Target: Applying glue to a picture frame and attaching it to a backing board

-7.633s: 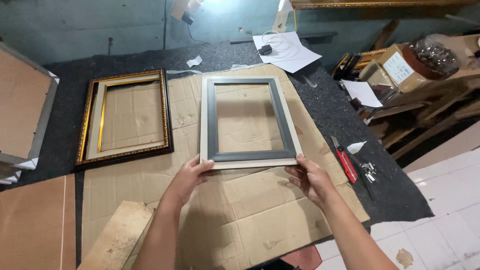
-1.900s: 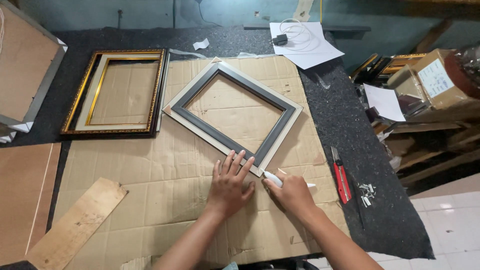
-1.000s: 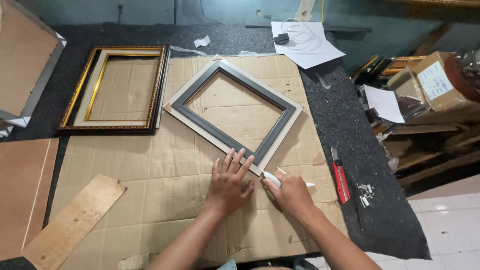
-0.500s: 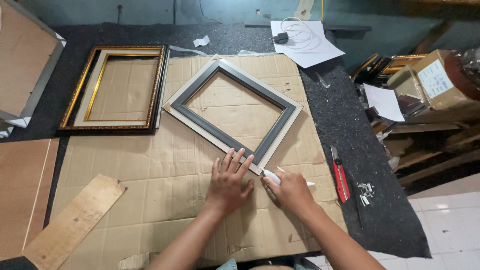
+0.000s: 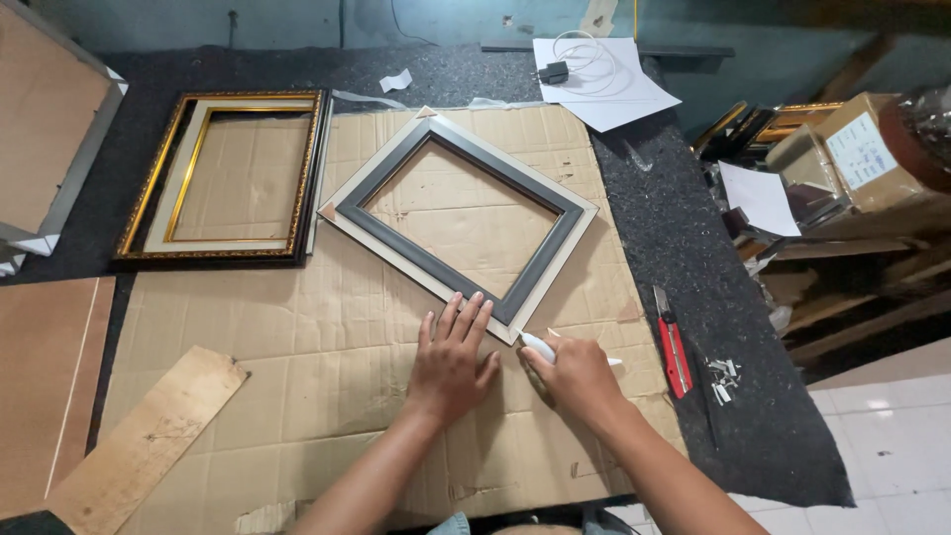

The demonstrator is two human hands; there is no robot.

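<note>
A grey and cream picture frame [image 5: 555, 248] lies turned like a diamond on a sheet of cardboard [image 5: 297, 337]. My left hand [image 5: 451, 362] rests flat on the cardboard, its fingertips touching the frame's nearest corner. My right hand [image 5: 578, 374] is closed around a small white tool [image 5: 538, 345] whose tip points at that same corner.
A gold and black frame [image 5: 233, 178] lies at the left. A red utility knife [image 5: 674, 342] and small metal bits [image 5: 721, 376] lie on the dark mat at the right. A wood plank [image 5: 149, 446] lies at lower left; papers [image 5: 604, 84] and a charger at the back.
Since the oldest frame the grey frame was turned from square to diagonal and my right hand took up the white tool. Over the last second nothing has visibly moved.
</note>
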